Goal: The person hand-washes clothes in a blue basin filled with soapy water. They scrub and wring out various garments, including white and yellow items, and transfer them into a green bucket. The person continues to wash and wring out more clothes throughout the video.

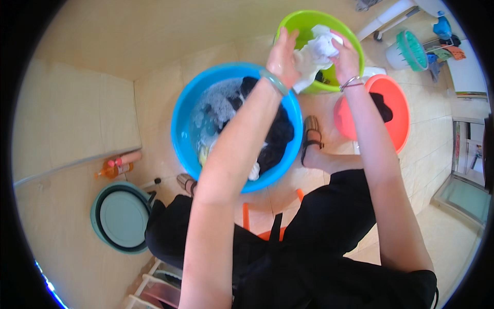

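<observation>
Both my arms reach forward over a green basin (296,21). A crumpled white cloth (314,54) hangs above its opening, and my right hand (347,57) grips its upper right part. My left hand (283,57), with a pale green bangle at the wrist, is open at the cloth's left side, fingers stretched out; whether it touches the cloth I cannot tell. Closer to me stands a large blue tub (181,129) with sudsy water. Dark clothes (278,134) and a few white pieces lie soaking in it, partly hidden behind my left forearm.
A pink basin (401,121) with a dark cloth stands right of the green one. At the left are a collapsible grey-green basin (123,220) and bottles (117,169) by the wall. A white bin with a green liner (411,51) sits far right. An orange stool (246,216) shows beneath me.
</observation>
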A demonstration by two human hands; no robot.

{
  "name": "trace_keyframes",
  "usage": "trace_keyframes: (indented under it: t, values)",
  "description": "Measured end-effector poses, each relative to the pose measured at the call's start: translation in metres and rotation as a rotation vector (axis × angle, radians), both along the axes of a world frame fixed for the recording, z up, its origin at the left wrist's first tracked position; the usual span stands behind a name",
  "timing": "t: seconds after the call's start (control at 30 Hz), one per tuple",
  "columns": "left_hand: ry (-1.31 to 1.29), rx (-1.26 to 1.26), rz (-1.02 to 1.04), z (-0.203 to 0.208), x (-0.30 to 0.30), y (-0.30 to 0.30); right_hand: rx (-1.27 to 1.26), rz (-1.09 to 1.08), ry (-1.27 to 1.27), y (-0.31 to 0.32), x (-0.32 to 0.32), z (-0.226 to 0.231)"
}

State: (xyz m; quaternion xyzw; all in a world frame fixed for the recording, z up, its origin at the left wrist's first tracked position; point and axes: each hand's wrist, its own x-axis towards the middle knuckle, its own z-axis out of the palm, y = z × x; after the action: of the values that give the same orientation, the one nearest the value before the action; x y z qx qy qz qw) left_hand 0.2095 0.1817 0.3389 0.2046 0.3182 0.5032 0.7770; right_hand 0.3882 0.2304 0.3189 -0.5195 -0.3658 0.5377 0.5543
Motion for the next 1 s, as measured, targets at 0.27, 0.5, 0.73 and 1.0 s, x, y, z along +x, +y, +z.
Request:
trace_keyframes:
  t: [0.27, 0.5, 0.73, 1.0]
  values:
    - [0.236, -0.064, 0.115, -0.050, -0.119, -0.033, 0.327, 0.028, -1.159, -0.011, -0.022, -0.079]
    - [1.323, -0.030, -0.234, -0.212, -0.230, -0.178, 0.222, 0.828, -0.722, -0.167, -0.179, -0.118]
    - [1.839, -0.128, -0.481, -0.211, -0.204, -0.251, -0.065, 1.151, -0.886, -0.213, -0.186, -0.180]
    - [0.868, -0.038, 0.182, -0.102, -0.243, -0.228, 0.077, 1.269, -1.015, -0.204, -0.187, -0.142]
